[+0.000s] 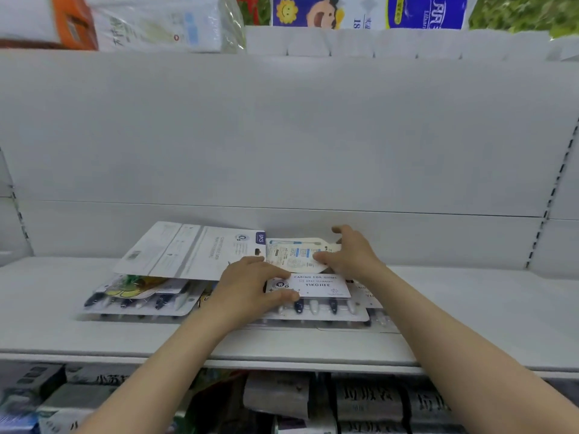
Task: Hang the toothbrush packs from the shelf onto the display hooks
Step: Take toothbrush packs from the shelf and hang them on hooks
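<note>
Spanning everything beyond both hands: white back panel point(282, 136), plain. White shelf point(470, 302) under both forearms carries the toothbrush packs, all lying flat, none hung. Above the hands, tissue packs point(156, 23) on the upper level, blurred. Below the forearms, boxed goods point(369, 399) on the lower level, print unreadable.

Just left of the left hand point(247, 286): large 6PCS pack point(188, 252), face down, tilted, overlapping a blister pack point(138, 299) with dark and pale handles showing. The left hand's thumb and fingers are curled on the left end of the YIKOJIFE pack point(316, 288), which lies face up on top of the pile, between the two wrists. More packs are stacked under it; can't tell how many.

Right hand point(354, 255), beyond the YIKOJIFE pack, pinches the small single-toothbrush pack point(294, 255) at its right end, thumb on the printed card, forefinger raised past its far edge. That pack touches the 6PCS pack's corner.
</note>
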